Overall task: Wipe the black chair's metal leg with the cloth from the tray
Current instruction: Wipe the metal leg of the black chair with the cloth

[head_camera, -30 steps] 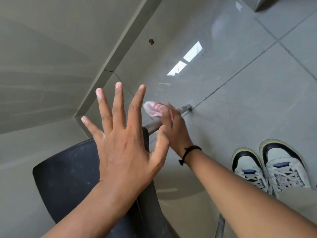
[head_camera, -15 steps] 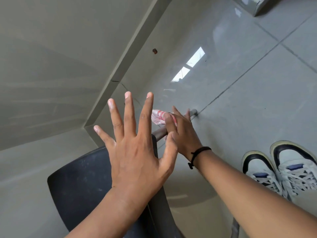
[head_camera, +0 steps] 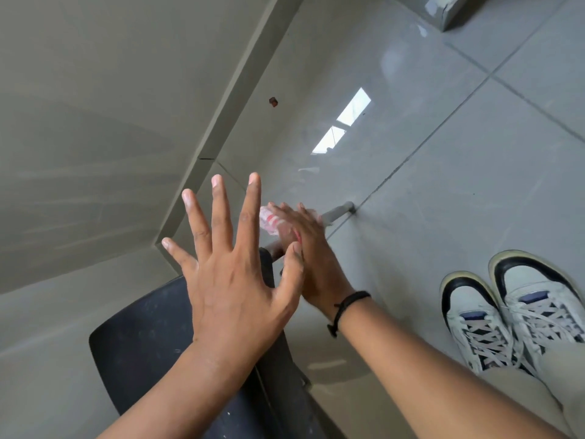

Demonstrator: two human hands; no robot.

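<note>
The black chair (head_camera: 142,343) lies tipped in the lower left, its seat edge toward me. Its grey metal leg (head_camera: 338,213) runs up and right from the seat to the floor. My right hand (head_camera: 313,264) is wrapped around the leg's middle, pressing a white cloth with red stripes (head_camera: 269,221) against it; only a bit of cloth shows past my fingers. My left hand (head_camera: 231,274) hovers over the chair with all fingers spread, holding nothing, and it hides part of the leg's lower end.
Glossy grey floor tiles (head_camera: 443,185) fill the right side, with my two white-and-black sneakers (head_camera: 512,315) at the lower right. A grey wall and skirting (head_camera: 234,99) rise on the left. A small brown speck (head_camera: 273,102) lies near the skirting. A grey block's corner (head_camera: 449,11) shows top right.
My right hand has slid with the cloth back down the leg toward the seat, baring more of the leg's end. The left hand stays spread. The view shifted slightly.
</note>
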